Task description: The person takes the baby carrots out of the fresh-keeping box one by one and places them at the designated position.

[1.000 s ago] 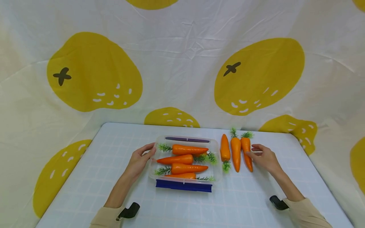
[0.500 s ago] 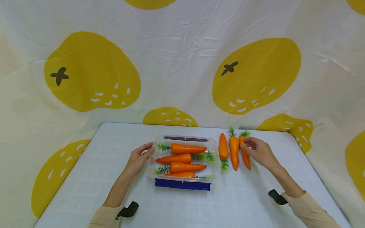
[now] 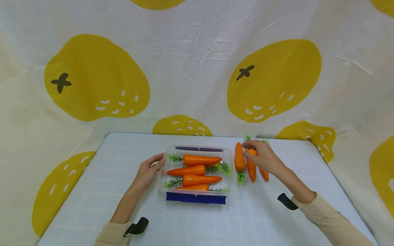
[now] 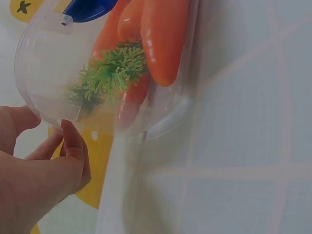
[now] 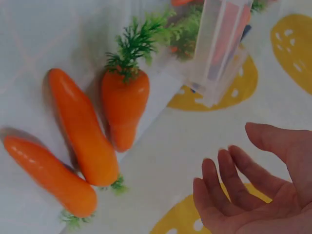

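Observation:
My left hand (image 3: 146, 172) pinches the rim at the left end of a clear plastic container (image 3: 195, 198) with blue latches. In the left wrist view, thumb and fingers meet at the edge of the clear container (image 4: 41, 63). Several carrots (image 3: 194, 180) with green tops lie crosswise inside it. My right hand (image 3: 261, 155) hovers, fingers loosely bent and apart, over three loose carrots right of the container. Under it the middle carrot (image 3: 251, 167) and the right carrot (image 3: 264, 175) are partly hidden. Nearest the container lies the left carrot (image 3: 239, 159), its greens toward me.
Everything stands on a pale checked table (image 3: 197, 225). Behind it hangs a white cloth (image 3: 184, 68) printed with large yellow fruit. Another blue latch (image 3: 198, 149) runs along the container's far side.
My right hand has moved left from beside the right carrot to above the middle one, near the left carrot. The left hand keeps its hold on the container. The view has shifted slightly.

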{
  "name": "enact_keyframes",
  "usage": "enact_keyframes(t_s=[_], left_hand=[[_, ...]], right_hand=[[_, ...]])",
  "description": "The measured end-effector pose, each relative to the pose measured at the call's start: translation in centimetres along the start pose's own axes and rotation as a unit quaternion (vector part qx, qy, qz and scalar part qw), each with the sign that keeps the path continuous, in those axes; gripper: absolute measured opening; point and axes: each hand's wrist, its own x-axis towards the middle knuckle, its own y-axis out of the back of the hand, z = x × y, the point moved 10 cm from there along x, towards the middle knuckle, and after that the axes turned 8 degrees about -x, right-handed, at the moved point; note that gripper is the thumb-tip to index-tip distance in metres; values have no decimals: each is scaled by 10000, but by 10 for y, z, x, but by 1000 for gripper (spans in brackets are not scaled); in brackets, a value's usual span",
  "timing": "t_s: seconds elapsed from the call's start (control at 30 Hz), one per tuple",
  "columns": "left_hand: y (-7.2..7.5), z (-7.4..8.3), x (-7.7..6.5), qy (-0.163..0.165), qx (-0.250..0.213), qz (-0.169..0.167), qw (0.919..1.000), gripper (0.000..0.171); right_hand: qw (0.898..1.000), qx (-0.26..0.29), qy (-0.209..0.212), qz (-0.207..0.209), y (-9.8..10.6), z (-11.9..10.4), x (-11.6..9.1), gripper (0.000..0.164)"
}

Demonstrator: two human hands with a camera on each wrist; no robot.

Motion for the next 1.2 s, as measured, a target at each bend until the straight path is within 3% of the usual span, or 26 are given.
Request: enact_keyframes(t_s=[0.5, 0.83, 1.2], left_hand=[[1, 1, 2, -2, -58, -21, 10000, 55], [2, 0, 2, 72, -55, 41, 10000, 55], [1, -1, 0, 51, -29, 33, 10000, 56]], right_hand=[[9927, -35, 1062, -566, -38, -71, 31, 30], [9839, -252, 1231, -1272, -73, -99, 45, 33], [9731, -308, 1319, -1864, -105, -113, 50, 40]])
